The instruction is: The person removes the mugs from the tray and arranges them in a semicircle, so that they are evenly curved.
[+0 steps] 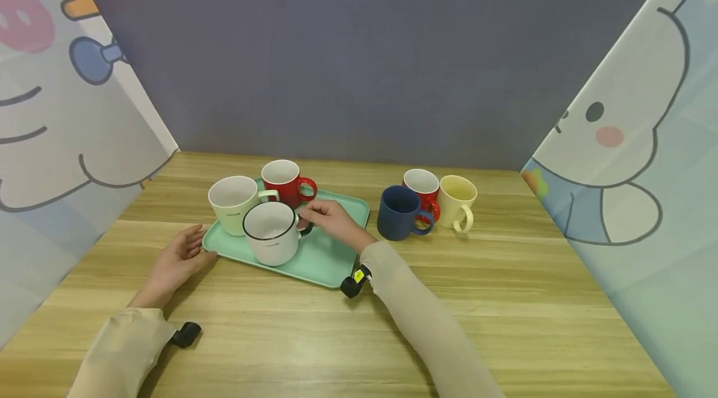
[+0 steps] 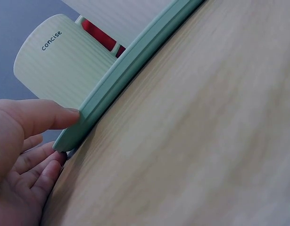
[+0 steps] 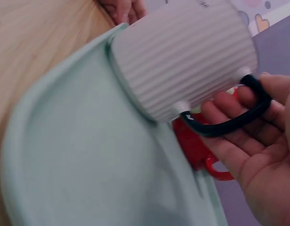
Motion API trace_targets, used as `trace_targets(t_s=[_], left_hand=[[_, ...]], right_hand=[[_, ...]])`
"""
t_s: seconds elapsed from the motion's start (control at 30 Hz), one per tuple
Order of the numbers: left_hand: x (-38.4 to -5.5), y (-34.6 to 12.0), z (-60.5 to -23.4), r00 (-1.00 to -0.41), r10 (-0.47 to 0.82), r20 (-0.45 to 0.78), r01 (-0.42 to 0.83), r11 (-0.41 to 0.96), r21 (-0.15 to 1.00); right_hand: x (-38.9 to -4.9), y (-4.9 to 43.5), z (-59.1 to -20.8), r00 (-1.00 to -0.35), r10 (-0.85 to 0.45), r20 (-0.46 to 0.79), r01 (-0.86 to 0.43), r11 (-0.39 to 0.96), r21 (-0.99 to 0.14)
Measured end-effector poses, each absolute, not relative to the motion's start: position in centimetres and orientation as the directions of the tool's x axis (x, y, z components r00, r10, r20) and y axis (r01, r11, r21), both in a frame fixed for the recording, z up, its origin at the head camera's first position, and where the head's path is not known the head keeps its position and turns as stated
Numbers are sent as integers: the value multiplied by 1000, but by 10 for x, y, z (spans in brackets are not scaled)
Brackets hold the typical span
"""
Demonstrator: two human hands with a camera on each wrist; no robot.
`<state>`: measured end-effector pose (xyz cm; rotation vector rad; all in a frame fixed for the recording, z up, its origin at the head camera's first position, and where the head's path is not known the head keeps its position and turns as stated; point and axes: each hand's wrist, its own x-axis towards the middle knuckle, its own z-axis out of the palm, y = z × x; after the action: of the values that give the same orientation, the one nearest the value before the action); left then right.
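On the desk [image 1: 533,311], beyond the right edge of the green tray [image 1: 328,258], cluster a navy mug [image 1: 397,217], a red mug [image 1: 422,185] and a yellow mug [image 1: 453,208]. A pale green mug [image 1: 232,214] and another red mug [image 1: 288,191] crowd the white ribbed mug [image 1: 273,250] near the tray's front edge. Its axis is upright, black handle toward the tray's right edge. The right hand [image 1: 333,223] grips that handle; the left hand [image 1: 176,261] pinches the tray's left front corner.

Wooden table [image 1: 527,323], grey backdrop [image 1: 348,61], cartoon panels [image 1: 634,155]
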<state>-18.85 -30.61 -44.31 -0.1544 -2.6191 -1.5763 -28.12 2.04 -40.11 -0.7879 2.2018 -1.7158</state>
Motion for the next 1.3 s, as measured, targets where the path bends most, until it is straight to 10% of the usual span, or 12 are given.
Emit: trace_targets(t_s=[0.4,1.3], left_hand=[[-188,-306,-443,-990,45,134,140,453,881],[-185,-305,-444,-988,41,149,152,459,876]], right_hand=[[-264,18,-387,-867,-485,110,-318,370,-873],[-249,40,-366,-914,-390,112,-264,362,-894]])
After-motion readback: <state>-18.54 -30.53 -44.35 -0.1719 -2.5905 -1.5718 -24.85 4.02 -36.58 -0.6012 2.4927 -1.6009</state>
